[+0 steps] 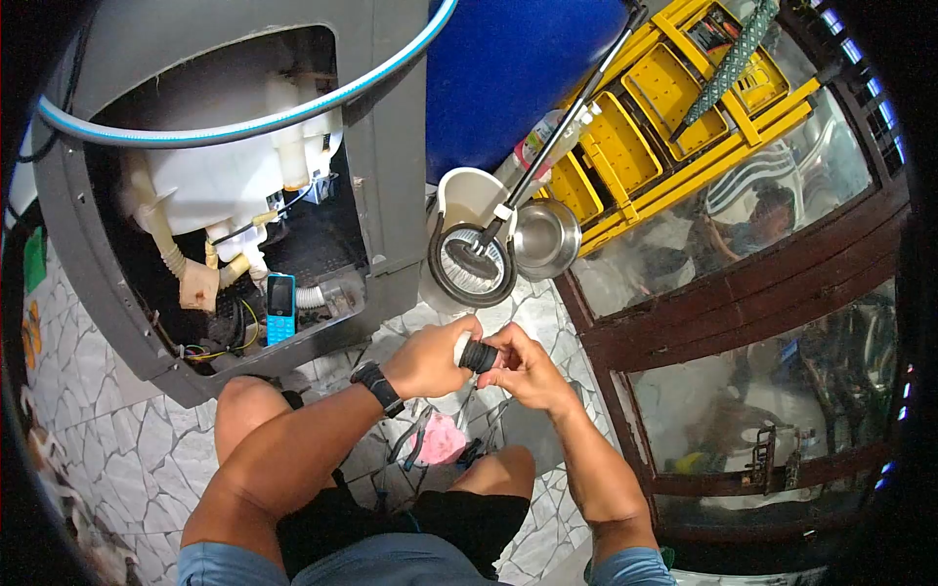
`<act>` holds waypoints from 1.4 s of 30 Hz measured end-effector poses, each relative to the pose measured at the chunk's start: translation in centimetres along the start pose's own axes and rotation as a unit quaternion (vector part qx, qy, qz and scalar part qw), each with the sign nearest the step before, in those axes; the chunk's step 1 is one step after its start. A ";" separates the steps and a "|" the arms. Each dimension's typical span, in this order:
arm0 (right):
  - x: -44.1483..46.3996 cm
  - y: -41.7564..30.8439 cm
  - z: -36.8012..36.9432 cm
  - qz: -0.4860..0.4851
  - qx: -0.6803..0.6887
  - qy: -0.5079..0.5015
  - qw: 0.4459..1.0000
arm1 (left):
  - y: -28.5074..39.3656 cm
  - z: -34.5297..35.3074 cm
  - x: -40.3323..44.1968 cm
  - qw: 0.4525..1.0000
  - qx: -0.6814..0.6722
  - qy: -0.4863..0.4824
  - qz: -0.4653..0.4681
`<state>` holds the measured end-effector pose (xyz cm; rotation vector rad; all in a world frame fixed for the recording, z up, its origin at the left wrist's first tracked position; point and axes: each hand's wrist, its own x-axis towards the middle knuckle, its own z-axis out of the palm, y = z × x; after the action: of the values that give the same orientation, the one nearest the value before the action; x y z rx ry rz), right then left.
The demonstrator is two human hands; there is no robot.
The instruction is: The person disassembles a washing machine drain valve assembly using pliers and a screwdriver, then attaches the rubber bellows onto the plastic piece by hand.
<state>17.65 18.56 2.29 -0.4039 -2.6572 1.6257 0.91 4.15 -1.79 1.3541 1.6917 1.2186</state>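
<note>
Head cam, qty 1, worn on head. Aim: fwd & steeply down, from above wearer's own shirt point(391, 565) & shorts point(493, 518), both at btm edge. Lens: wide; dark rounded corners, lines bowed nr edges. Range: close, abt arm's length to L hand point(428, 359) & R hand point(528, 369), both nr ctr; floor point(147, 469) seen from above, farther down. Coverage: L side, cabinet point(393, 195), opening facing cam; top ctr, drum point(508, 78), cut by frame edge; upper R, toolbox point(674, 98); R side, door point(743, 317), slanting in frame.
</note>
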 end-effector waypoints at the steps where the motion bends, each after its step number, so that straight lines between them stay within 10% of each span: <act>1: -0.2 0.6 1.3 -0.026 0.064 0.067 0.995 | 0.3 -0.1 0.0 1.000 -0.001 0.000 0.001; 3: 0.0 0.9 2.3 -0.052 0.127 0.131 0.982 | 1.0 -0.3 -0.1 0.999 -0.037 -0.006 -0.030; 5: -0.2 0.6 2.6 -0.137 -0.197 0.196 0.951 | 0.6 1.9 -0.6 0.998 -0.058 -0.022 -0.024; 10: -0.2 -3.0 1.8 -0.243 -0.381 0.196 0.871 | 0.2 1.9 -0.5 0.970 -0.200 -0.131 0.049; 13: 0.4 -5.2 2.5 -0.371 -0.272 0.178 0.870 | 0.7 1.9 -1.2 0.912 -0.329 -0.244 -0.025; 21: -0.3 -3.3 4.9 -0.108 -0.012 0.151 0.983 | 0.6 3.2 -1.5 0.990 -0.092 -0.053 0.096; 37: 3.5 -4.0 3.2 0.150 0.333 0.143 0.920 | 2.1 1.4 -1.4 0.999 0.020 0.039 -0.001; 39: 3.1 -3.1 2.9 -0.145 0.280 0.126 0.941 | 1.0 1.0 -0.9 0.995 -0.098 0.017 0.000; 42: 2.7 -2.7 2.8 -0.247 -0.078 0.173 0.950 | 1.5 0.7 -0.9 0.925 -0.335 -0.151 -0.099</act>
<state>14.07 15.50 3.01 -0.0062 -2.3677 1.0904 2.30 3.55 -0.68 0.8655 1.0207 1.2341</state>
